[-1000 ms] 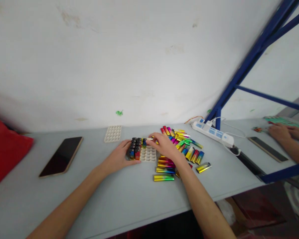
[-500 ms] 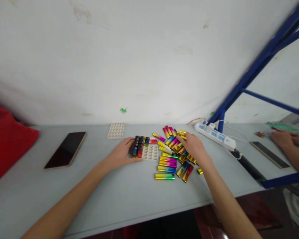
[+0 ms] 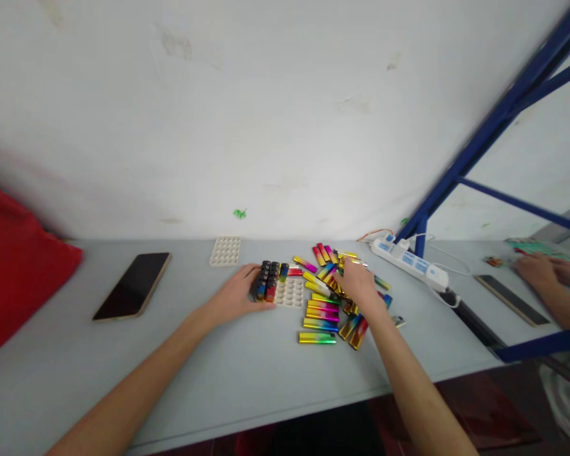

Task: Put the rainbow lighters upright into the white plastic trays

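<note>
My left hand (image 3: 237,292) is curled round the left side of a white tray (image 3: 289,292) with round holes, thumb at the near side and fingers behind. Black-topped, colourful lighters (image 3: 266,280) stand upright in the tray's left part, against that hand. To the right lies a loose heap of shiny rainbow-coloured lighters (image 3: 322,313). My right hand (image 3: 357,284) is over the heap, its fingers bent down and closed on a lighter among the others. The fingertips are partly hidden.
A second holed tray (image 3: 225,251) lies near the wall. A phone (image 3: 133,285) and a red cloth (image 3: 23,272) are at the left. A power strip (image 3: 411,261) lies by a blue frame (image 3: 456,171); beyond it are another person's hands (image 3: 539,271).
My right hand has moved a little left and nearer over the heap, uncovering lighters at its right side. My left hand keeps its place on the tray. The view has shifted slightly.
</note>
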A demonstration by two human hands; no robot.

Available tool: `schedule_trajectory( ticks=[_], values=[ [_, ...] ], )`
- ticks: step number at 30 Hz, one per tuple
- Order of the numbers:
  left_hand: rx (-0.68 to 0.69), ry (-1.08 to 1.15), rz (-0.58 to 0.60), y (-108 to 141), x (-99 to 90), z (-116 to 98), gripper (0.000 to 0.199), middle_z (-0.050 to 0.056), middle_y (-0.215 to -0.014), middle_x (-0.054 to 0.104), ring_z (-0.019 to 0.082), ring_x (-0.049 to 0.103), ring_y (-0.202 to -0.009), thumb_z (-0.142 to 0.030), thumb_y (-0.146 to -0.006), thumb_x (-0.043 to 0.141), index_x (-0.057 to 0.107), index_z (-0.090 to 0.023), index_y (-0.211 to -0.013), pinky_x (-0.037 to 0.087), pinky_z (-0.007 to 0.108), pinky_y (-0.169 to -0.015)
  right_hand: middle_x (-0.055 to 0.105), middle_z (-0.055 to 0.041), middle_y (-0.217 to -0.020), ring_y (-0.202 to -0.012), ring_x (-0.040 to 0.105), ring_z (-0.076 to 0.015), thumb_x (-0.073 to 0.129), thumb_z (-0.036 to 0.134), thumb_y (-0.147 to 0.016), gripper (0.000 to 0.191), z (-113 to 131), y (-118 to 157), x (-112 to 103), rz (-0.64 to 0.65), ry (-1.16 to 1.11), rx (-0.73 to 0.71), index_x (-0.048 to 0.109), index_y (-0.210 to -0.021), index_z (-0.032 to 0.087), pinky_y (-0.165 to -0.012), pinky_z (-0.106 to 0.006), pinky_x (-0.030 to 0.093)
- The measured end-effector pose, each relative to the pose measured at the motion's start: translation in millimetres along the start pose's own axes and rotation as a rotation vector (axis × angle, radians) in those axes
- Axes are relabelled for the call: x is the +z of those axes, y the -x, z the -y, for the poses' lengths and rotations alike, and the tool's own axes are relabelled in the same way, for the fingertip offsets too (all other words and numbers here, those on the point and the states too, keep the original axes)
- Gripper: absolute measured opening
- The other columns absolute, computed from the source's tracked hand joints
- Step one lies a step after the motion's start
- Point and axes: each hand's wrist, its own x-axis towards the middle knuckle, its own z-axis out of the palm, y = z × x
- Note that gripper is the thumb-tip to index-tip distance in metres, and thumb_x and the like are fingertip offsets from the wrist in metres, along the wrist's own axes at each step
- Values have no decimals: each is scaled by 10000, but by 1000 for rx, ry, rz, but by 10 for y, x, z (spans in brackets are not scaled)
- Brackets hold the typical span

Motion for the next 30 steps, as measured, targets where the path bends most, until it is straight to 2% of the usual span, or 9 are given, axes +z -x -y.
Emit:
schedule_trajectory(
  ticks=[3,6,9,12,16,19,22,25,30],
  values=[
    [6,0,11,0,-3,2,848,201,-1584,854,488,829,-1494,-764,-860,1093,847,-270,-1503,677,667,-1374,919,-194,-1150,-1173,895,-396,789,303,-1161,111,24,-92,71,-15,-240,-124,845,-1126,215,-1046,-469,667],
    [-13,-7,19,-4,0,-9,889,210,-1607,841,483,822,-1512,-799,-854,1094,840,-247,-1503,655,648,-1402,890,-108,-1135,-1114,887,-339,788,393,-1121,146,163,-139,183,-22,-697,-246,808,-1155,253,-1004,-445,694],
    [-22,-6,16,-10,12,-20,909,202,-1597,846,485,820,-1515,-807,-820,1120,848,-251,-1485,655,630,-1401,842,-58,-1202,-948,867,-264,826,570,-1055,387,407,-165,294,57,-1155,-304,706,-1295,290,-823,-390,695],
    [-13,7,23,-10,19,-28,867,190,-1582,856,480,812,-1523,-768,-825,1134,854,-263,-1472,653,617,-1397,802,26,-1084,-636,663,-152,885,758,-965,627,643,-195,370,152,-1367,-354,595,-1319,330,-618,-308,562],
    [-26,13,14,-2,15,-41,851,183,-1557,860,475,815,-1510,-737,-824,1144,853,-263,-1467,655,616,-1389,630,121,-775,-541,444,-153,865,896,-963,695,798,-196,464,205,-1363,-335,556,-1270,354,-526,-282,387],
    [-23,19,14,4,14,-49,862,174,-1565,855,476,815,-1505,-747,-820,1147,847,-277,-1478,655,623,-1388,511,87,-682,-606,517,-214,738,900,-1097,581,828,-143,546,101,-1262,-306,580,-1063,342,-570,-333,451],
    [-24,20,14,8,15,-50,869,182,-1560,853,482,815,-1507,-749,-817,1149,847,-270,-1475,657,620,-1388,521,34,-696,-713,552,-242,615,877,-1184,641,848,-71,594,-86,-1101,-296,514,-860,333,-664,-368,497],
    [-26,13,9,9,9,-46,881,187,-1576,849,486,813,-1513,-775,-810,1143,850,-272,-1471,649,626,-1398,468,39,-691,-735,509,-227,619,821,-1194,683,872,-8,596,-195,-966,-278,405,-767,334,-695,-369,446],
    [-14,17,5,0,-6,-33,866,178,-1560,866,485,817,-1498,-799,-819,1125,867,-282,-1465,657,638,-1388,369,47,-631,-693,429,-210,654,579,-1139,593,918,48,556,-197,-940,-249,348,-690,342,-654,-362,336]
  ],
)
